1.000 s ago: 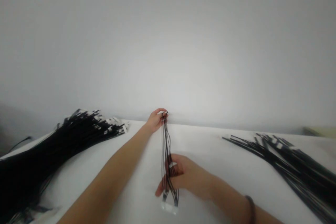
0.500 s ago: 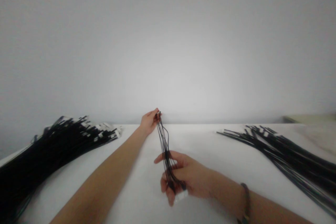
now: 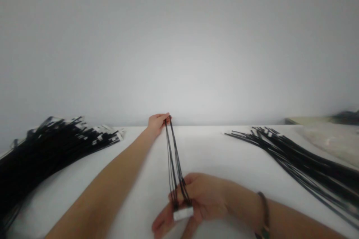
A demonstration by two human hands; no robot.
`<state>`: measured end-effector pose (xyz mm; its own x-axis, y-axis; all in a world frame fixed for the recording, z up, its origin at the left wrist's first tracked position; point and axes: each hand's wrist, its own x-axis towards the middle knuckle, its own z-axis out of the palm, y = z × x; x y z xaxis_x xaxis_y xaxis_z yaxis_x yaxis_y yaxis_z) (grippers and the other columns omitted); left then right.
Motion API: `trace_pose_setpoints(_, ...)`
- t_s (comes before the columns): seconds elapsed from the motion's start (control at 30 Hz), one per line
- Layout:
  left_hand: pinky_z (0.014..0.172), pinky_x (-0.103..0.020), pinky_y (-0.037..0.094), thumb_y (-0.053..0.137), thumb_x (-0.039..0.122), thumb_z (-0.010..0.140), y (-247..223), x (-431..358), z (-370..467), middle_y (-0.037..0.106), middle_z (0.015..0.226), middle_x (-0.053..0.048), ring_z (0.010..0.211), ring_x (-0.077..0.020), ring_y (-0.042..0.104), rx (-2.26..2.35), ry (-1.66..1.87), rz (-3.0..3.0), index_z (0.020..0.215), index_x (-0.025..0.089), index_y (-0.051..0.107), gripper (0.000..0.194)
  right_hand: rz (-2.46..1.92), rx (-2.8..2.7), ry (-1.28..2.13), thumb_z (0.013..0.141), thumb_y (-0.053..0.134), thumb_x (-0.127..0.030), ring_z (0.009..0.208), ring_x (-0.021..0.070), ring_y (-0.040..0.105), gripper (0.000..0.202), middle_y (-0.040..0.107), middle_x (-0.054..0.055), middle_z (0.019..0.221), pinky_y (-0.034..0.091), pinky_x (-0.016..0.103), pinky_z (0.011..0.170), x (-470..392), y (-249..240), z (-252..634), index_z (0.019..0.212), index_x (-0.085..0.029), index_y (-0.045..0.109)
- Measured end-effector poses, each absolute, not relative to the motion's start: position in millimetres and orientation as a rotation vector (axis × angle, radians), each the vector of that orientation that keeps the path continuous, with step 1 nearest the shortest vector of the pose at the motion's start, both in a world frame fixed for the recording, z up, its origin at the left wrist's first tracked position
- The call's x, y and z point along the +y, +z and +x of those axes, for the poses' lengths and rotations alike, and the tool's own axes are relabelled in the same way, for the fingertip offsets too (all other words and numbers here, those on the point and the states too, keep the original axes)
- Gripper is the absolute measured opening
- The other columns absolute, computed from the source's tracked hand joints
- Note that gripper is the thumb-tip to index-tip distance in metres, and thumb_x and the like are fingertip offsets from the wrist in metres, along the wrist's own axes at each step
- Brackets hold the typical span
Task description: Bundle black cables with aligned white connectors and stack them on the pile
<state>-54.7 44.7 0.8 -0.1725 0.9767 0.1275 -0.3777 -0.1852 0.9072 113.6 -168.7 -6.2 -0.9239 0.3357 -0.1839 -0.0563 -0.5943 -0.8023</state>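
Between my two hands stretches a wire harness (image 3: 174,157) of thin black wires, fairly straight, in two strands. Its far end is pinched by the fingers of my left hand (image 3: 157,123), near the back edge of the table; whatever tips that end is hidden in the fingers. At the near end a white connector (image 3: 183,214) lies over the fingers of my right hand (image 3: 206,198), palm turned up. The right thumb and fingers hold the wires just above this connector, and the lower fingers are partly spread beneath it.
A large pile of black wire harnesses (image 3: 56,153) with white connectors lies on the left of the white table (image 3: 213,157). A smaller bundle of black harnesses (image 3: 291,164) lies on the right. Clear plastic bags (image 3: 331,140) sit behind it. A plain wall (image 3: 179,44) rises behind the table.
My right hand has slid down toward me to the connector end, and its lower fingers have opened out. The wires, loose and bunched before, are now drawn straight. My left hand keeps its pinch.
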Motion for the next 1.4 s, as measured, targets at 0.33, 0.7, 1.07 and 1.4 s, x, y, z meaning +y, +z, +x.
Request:
trace_pose_setpoints(0.33,0.047,-0.023,0.042,0.068,0.014,0.056,1,36,-52,0.058,0.056,-0.010,0.046,-0.0101,0.050,0.926,1.569,1.072,0.056,0.006,0.057,0.014,-0.495,-1.334,2.379,0.069,0.059,-0.029,0.068,0.0148,0.057,0.026,0.058,0.009,0.075,0.046,0.030,0.065,-181,-7,113,0.077,-0.004,0.060)
trace_pose_setpoints(0.7,0.053,-0.021,0.045,0.060,0.010,0.065,2,41,-59,0.057,0.058,-0.006,0.053,-0.0098,0.053,0.853,1.700,0.856,0.061,0.007,0.055,0.007,-0.613,-1.070,2.203,0.072,0.056,-0.025,0.063,0.0170,0.060,0.021,0.060,0.010,0.074,0.047,0.031,0.060,-175,-10,112,0.084,-0.011,0.047)
trace_pose_setpoints(1.07,0.052,-0.016,0.046,0.052,0.010,0.071,17,43,-105,0.054,0.054,-0.002,0.049,-0.0064,0.052,0.875,1.844,0.726,0.059,0.010,0.052,0.012,-0.863,-0.700,1.626,0.080,0.047,-0.020,0.044,0.0057,0.047,0.010,0.052,0.003,0.057,0.037,0.015,0.040,-110,-9,152,0.075,-0.011,0.049)
trace_pose_setpoints(1.4,0.050,-0.018,0.044,0.061,0.012,0.064,36,23,-91,0.056,0.057,0.000,0.050,-0.0071,0.052,0.714,1.669,0.770,0.070,0.013,0.058,0.007,-0.787,-0.718,1.598,0.075,0.055,-0.019,0.045,0.0046,0.045,0.009,0.048,0.000,0.057,0.034,0.013,0.036,-87,-1,186,0.073,-0.010,0.054)
